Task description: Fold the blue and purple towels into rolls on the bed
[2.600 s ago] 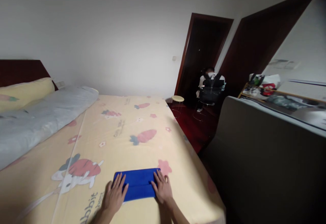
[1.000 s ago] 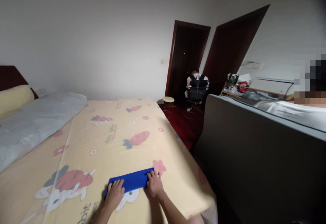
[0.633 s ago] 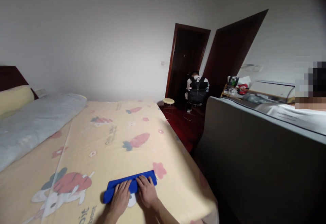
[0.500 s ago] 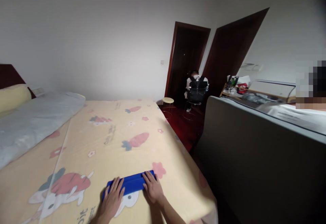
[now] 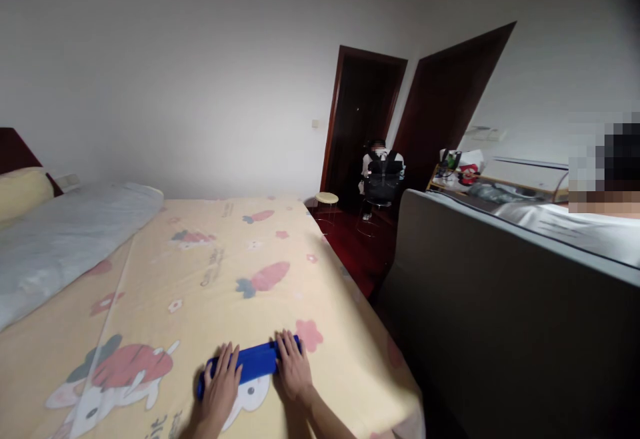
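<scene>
A flat blue folded item (image 5: 258,362) lies on the yellow patterned bed sheet (image 5: 200,332) near the front. My left hand (image 5: 223,380) rests on its left end, palm down, with the fingers stretched out. On the right end lies my right hand (image 5: 293,367), its fingers also extended and flat on the blue surface. Both hands press from above, and neither is wrapped round the item. Its underside is hidden.
A grey quilt (image 5: 80,226) and yellow pillow (image 5: 25,192) lie at the left. A dark grey partition (image 5: 490,306) stands right of the bed, a person in white (image 5: 585,226) beyond it. Another person sits on a chair (image 5: 383,189) by the doors, near a round stool (image 5: 327,197).
The view has shifted slightly. My right hand has moved a little inward and up on the blue item; my left hand stays on its left end.
</scene>
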{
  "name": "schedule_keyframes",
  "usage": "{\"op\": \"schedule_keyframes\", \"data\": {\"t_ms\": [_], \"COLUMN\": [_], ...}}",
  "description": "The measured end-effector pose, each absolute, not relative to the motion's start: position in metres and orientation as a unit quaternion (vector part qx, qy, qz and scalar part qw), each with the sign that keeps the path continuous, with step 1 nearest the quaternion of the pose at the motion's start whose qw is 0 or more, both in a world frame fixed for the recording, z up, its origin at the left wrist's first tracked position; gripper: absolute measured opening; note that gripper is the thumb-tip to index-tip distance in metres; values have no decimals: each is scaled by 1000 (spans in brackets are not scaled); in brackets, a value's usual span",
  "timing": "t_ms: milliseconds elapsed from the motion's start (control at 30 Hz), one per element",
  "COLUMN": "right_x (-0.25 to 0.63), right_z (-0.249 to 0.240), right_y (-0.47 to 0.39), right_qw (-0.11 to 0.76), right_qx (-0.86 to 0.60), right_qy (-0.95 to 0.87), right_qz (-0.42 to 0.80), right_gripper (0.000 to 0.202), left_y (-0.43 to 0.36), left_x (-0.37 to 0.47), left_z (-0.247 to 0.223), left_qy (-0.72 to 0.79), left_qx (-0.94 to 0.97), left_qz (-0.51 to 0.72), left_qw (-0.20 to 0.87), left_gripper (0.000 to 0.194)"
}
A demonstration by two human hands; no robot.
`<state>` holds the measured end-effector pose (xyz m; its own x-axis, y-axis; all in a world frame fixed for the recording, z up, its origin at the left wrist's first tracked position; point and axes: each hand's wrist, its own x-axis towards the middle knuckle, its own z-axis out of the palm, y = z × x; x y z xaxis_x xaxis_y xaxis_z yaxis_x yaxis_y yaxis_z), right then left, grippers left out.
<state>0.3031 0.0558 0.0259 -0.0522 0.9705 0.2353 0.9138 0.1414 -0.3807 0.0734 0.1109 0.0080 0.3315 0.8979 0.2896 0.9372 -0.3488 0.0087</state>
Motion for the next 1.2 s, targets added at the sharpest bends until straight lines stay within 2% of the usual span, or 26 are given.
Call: {"op": "schedule_keyframes", "data": {"t_ms": [167,333,533,667,833,900,1067,1200], "right_x": [298,319,321,323,332,336,345,341], "right_z": [20,31,33,39,53,57,60,58], "right_y": [22,16,35,47,69,72,48,11], "right_qw": [247,191,195,184,172,165,145,165], "right_qx": [-620,-612,-622,-625,-628,-628,-631,-638], "right_qy": [-745,-763,-742,-740,-743,-745,-746,-737], "right_qz": [4,84,159,167,156,154,156,149], "right_gripper": [51,57,59,58,51,46,34,35], "left_y": [82,82,101,110,122,121,106,91], "left_x": [72,60,68,68,54,47,39,41], "left_z": [-5,3,14,27,57,69,79,62], "left_qy": [-477,-472,-506,-497,-504,-507,-497,-510], "left_qx": [-856,-873,-860,-864,-861,-860,-866,-859], "left_qz": [-179,-117,-65,-63,-17,-11,-8,24], "left_qw": [91,40,-24,-51,-65,-59,-61,-49], "left_gripper": [52,58,60,58,65,63,42,50]}}
